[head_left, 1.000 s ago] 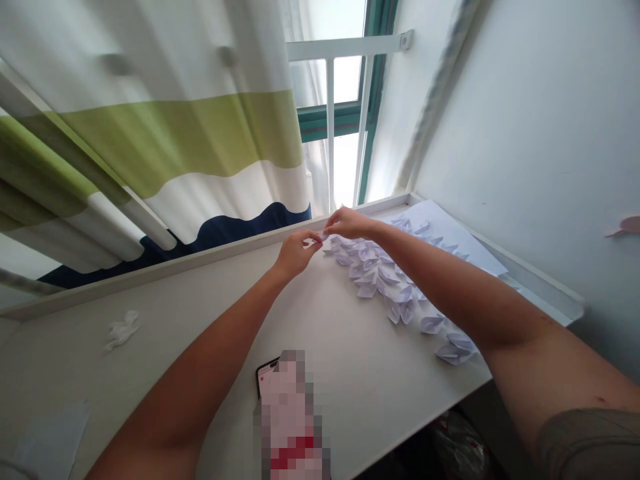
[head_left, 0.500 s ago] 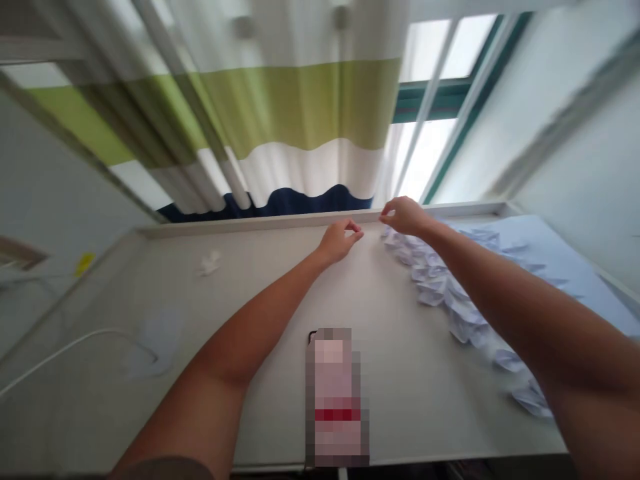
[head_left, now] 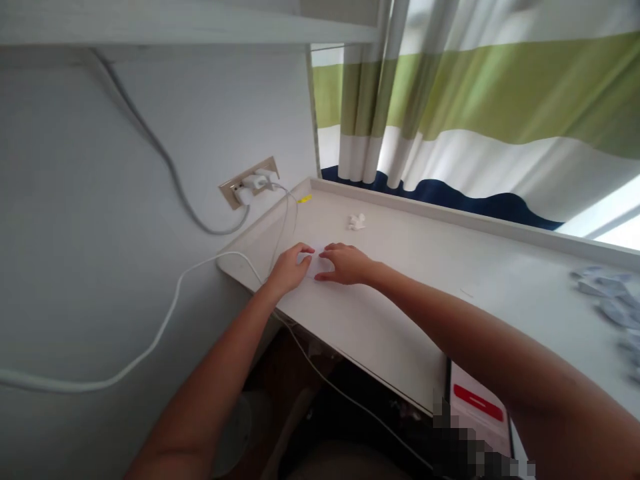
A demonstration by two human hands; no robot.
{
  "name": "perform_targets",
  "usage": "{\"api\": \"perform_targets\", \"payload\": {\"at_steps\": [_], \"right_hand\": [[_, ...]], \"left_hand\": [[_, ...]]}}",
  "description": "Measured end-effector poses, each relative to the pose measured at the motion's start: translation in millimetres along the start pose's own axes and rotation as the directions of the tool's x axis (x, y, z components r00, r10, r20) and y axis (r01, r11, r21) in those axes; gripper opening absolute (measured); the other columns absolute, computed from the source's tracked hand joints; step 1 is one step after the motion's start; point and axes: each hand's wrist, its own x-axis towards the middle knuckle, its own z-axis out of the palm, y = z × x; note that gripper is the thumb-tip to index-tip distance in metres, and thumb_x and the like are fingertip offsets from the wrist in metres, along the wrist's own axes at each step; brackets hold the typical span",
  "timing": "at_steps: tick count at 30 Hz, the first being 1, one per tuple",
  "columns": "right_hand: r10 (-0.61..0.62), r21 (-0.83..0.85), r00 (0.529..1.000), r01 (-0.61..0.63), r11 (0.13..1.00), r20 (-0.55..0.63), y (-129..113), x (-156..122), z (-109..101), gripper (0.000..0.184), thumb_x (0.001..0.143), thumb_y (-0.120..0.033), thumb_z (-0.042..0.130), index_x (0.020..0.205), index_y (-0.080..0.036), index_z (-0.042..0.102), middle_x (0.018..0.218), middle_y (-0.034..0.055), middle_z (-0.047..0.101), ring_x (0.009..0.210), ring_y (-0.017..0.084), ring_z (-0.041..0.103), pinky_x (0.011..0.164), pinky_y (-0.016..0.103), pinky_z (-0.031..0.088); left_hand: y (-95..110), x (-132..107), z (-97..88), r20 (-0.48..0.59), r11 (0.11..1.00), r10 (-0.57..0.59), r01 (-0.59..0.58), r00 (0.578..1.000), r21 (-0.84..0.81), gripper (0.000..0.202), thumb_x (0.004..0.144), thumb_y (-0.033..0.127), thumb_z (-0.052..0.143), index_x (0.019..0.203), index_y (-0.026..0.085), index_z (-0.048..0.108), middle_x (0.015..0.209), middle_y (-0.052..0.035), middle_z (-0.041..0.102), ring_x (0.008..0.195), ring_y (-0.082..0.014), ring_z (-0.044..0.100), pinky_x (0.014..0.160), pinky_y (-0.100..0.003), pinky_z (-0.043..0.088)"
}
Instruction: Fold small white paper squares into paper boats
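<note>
My left hand (head_left: 290, 268) is at the left side of a small white paper (head_left: 314, 267) lying on the white table, with its thumb and forefinger apart. From the other side, my right hand (head_left: 346, 265) reaches to the same paper, fingers curved and spread, fingertips at its edge. The fingers partly cover the paper, and whether it is one sheet or several I cannot tell. Many folded white paper pieces (head_left: 613, 297) lie in a blurred group at the far right.
A phone (head_left: 477, 407) lies at the front edge, partly under my right forearm. A crumpled white scrap (head_left: 357, 222) sits behind my hands. Plugs fill a wall socket (head_left: 250, 183); a white cable (head_left: 173, 313) runs to the table's left edge. Curtains (head_left: 450, 100) hang behind.
The view has swung left. Both hands have moved from the table's back, near the folded pieces, to the paper at the left end. Their fingers have spread from near pinches.
</note>
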Motion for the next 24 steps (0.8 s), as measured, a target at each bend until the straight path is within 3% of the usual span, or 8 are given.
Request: {"api": "perform_targets", "payload": {"at_steps": [2,4,9,13,17,20,22,24], "right_hand": [[0.020,-0.089,0.999,-0.017,0.996,0.032,-16,13,10,0.062,0.091,-0.062,0.076,0.131,-0.015,0.075,0.145,0.0250,0.066,0.133,0.043,0.063,0.110,0.054,0.050],[0.011,-0.102,0.999,-0.006,0.995,0.050,-22,18,14,0.051,0.094,-0.057,0.075,0.128,-0.019,0.078,0.143,0.0216,0.068,0.131,0.040,0.065,0.110,0.051,0.049],[-0.018,0.003,0.997,0.018,1.000,0.070,-19,15,7,0.033,0.101,-0.045,0.070,0.123,-0.023,0.081,0.137,0.0133,0.075,0.126,0.034,0.070,0.115,0.051,0.045],[0.047,0.104,0.997,-0.053,0.993,0.062,-21,15,2,0.023,0.102,-0.032,0.068,0.117,-0.024,0.083,0.131,0.0097,0.079,0.117,0.030,0.074,0.108,0.043,0.050],[0.112,0.071,0.992,-0.108,0.992,-0.058,-25,14,-13,0.029,0.107,-0.025,0.056,0.113,-0.017,0.083,0.116,0.0146,0.083,0.109,0.032,0.076,0.098,0.041,0.052],[0.161,0.039,0.969,-0.156,0.987,-0.186,-25,2,-35,0.029,0.108,-0.025,0.054,0.112,-0.014,0.081,0.114,0.0169,0.082,0.107,0.033,0.075,0.096,0.042,0.051],[0.186,0.067,0.950,-0.175,0.982,-0.249,-20,-15,-52,0.027,0.108,-0.023,0.055,0.110,-0.015,0.080,0.113,0.0169,0.081,0.108,0.033,0.074,0.097,0.042,0.051],[0.196,0.137,0.934,-0.161,0.977,-0.299,-11,-42,-68,0.023,0.106,-0.022,0.057,0.105,-0.015,0.079,0.111,0.0153,0.081,0.105,0.031,0.074,0.094,0.041,0.052]], "left_hand": [[-12,-9,-10.2,-0.012,1.000,-0.015,0.015,1.000,-0.005,0.021,0.091,0.016,0.058,0.103,0.022,0.074,0.115,-0.0080,0.080,0.116,-0.0271,0.073,0.109,-0.045,0.053],[-17,-14,-14.1,-0.019,0.999,-0.020,0.019,1.000,-0.027,0.021,0.092,0.016,0.058,0.104,0.022,0.074,0.115,-0.0080,0.080,0.115,-0.0268,0.073,0.109,-0.044,0.053],[-17,-15,-12.4,-0.005,0.996,-0.009,0.008,1.000,-0.091,0.020,0.092,0.018,0.060,0.105,0.021,0.075,0.116,-0.0092,0.080,0.116,-0.0281,0.074,0.109,-0.046,0.053],[-14,-14,-11.8,-0.029,0.988,0.039,-0.043,0.999,-0.150,0.018,0.092,0.018,0.061,0.104,0.021,0.075,0.116,-0.0092,0.080,0.116,-0.0264,0.073,0.112,-0.045,0.052],[-9,-18,-17.2,-0.060,0.975,0.055,-0.067,0.997,-0.211,0.014,0.093,0.023,0.063,0.103,0.020,0.073,0.114,-0.0103,0.080,0.116,-0.0252,0.073,0.115,-0.047,0.050],[0,-17,-17.7,-0.118,0.948,0.028,-0.064,0.993,-0.312,0.025,0.091,0.028,0.069,0.115,0.020,0.068,0.130,-0.0133,0.076,0.126,-0.0252,0.070,0.117,-0.047,0.049],[11,-12,-10.5,-0.127,0.912,0.027,-0.076,0.992,-0.402,0.041,0.087,0.033,0.076,0.124,0.020,0.065,0.140,-0.0160,0.071,0.131,-0.0260,0.068,0.118,-0.046,0.049],[29,-3,5.4,-0.041,0.863,0.057,-0.070,0.998,-0.500,0.046,0.082,0.040,0.083,0.120,0.019,0.067,0.132,-0.0165,0.075,0.123,-0.0270,0.073,0.111,-0.045,0.054]]}}
